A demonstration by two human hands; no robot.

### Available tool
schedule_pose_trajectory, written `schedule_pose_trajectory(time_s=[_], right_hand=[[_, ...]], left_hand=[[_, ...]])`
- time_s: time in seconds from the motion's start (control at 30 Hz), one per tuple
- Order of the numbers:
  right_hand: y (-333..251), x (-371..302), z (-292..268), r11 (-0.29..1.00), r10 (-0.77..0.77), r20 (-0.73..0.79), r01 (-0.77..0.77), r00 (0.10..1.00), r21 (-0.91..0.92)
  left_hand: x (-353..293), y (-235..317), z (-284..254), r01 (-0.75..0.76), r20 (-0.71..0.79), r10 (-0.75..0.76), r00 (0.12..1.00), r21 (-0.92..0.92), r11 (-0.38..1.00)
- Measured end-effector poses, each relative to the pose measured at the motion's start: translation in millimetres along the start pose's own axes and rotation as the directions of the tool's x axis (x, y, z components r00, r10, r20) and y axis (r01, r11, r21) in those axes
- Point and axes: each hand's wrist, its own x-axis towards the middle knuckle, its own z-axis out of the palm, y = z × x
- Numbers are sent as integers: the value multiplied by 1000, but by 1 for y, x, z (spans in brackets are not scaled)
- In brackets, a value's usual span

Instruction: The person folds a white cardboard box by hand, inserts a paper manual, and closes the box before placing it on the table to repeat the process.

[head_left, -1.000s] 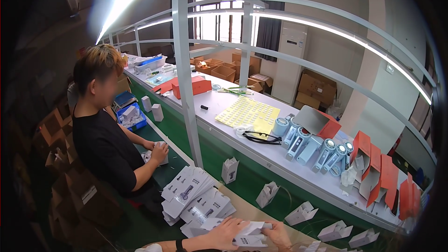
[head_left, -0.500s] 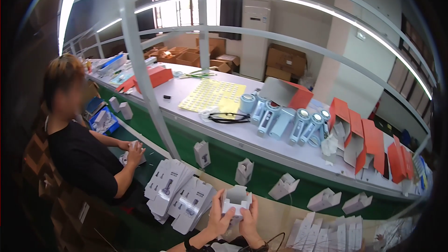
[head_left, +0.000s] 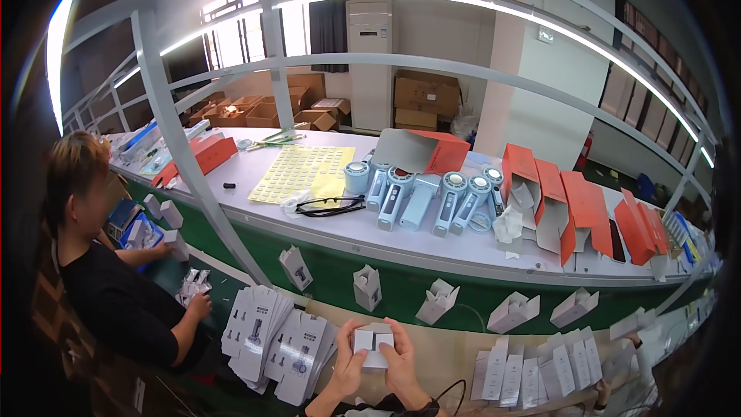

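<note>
OK, box (head_left: 374, 359) apart fr R cartons (head_left: 549, 373)

A white cabinet (head_left: 370, 62) was flanked by a dark curtain (head_left: 329, 35) and barred window (head_left: 248, 38) on its left; cardboard boxes (head_left: 426, 99) were stacked on its right, a lit strip (head_left: 494, 6) mounted in front.

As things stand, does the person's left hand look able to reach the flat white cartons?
Probably yes: the left hand is close beside the flat white cartons, with nothing visible between, though it holds a small box.
</note>
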Motion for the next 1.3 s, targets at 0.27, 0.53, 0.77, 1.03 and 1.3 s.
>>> schedule_pose_trajectory(time_s=[0.27, 0.53, 0.77, 1.03, 1.3], right_hand=[[-6, 15, -13, 997, -37, 319, 12, 947, 80], [8, 10, 2, 990, -93, 120, 104, 988, -91], [11, 9, -2, 988, -67, 131, 84, 989, -129], [3, 13, -5, 991, 86, 240, -59, 967, -118], [20, 11, -7, 875, 448, 323, -334, 833, -352]], left_hand=[[13, -8, -29, -71, 226, 96, 969, -115, 991], [10, -5, -16, 30, 12, -29, 1000, -118, 993], [5, -3, -10, 52, -30, -53, 998, -59, 997], [-3, 28, -40, -204, 238, 107, 965, 430, 880], [-2, 43, -85, -574, 445, 365, 818, 584, 575]])
